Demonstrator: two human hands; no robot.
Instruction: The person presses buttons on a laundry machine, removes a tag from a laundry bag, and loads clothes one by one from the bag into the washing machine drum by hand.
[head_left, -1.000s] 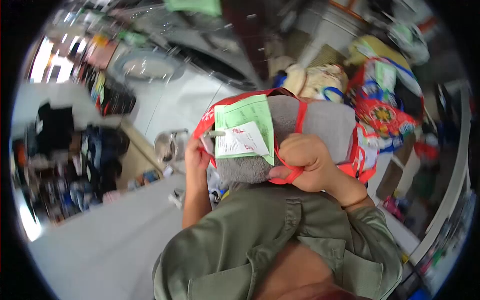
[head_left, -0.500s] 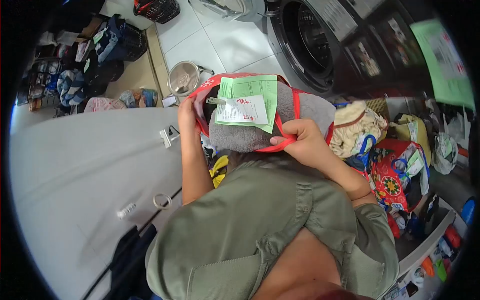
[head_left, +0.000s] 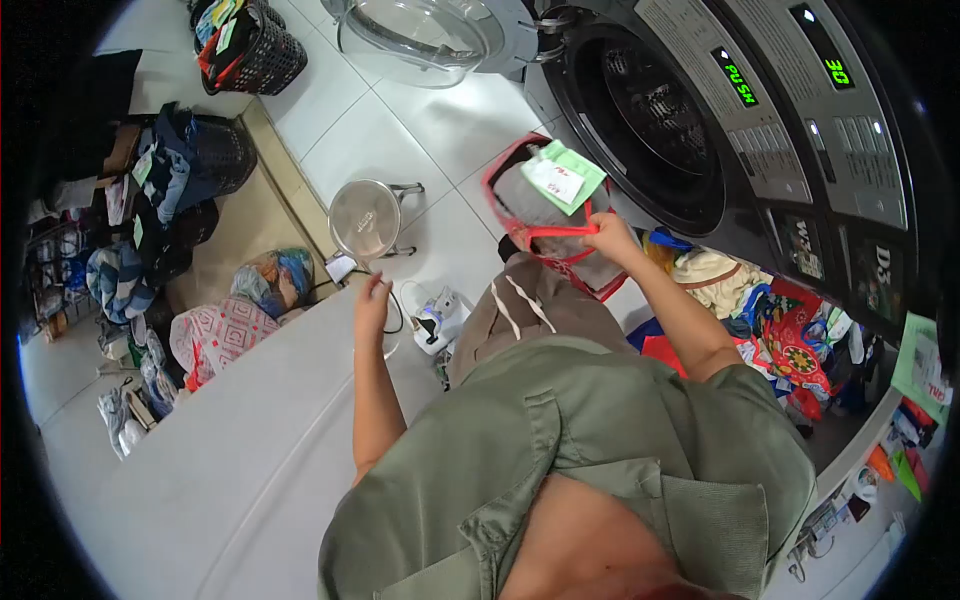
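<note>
1. Red bag, one; located before my legs, beside the front-loading machine; whether it hung free or touched the tiled floor, I could not tell.
2. Contents: grey cloth, plush-looking, filling the bag; judged soft, pliant and unbreakable; weight judged moderate, the red handle being drawn fairly straight.
3. Bag walls: judged thin and floppy; likely to fold or swing if taken by one side only.
4. Green paper with white slip, lying on the cloth; judged light and easily creased; a poor place to grip.
5. Right hand: fingers closed round the handle; the best hold, in my judgement, was both handles together, or a palm beneath.
6. Left hand: fingers loosely curled, nothing seen in them; nearest thing, the round stool.
</note>
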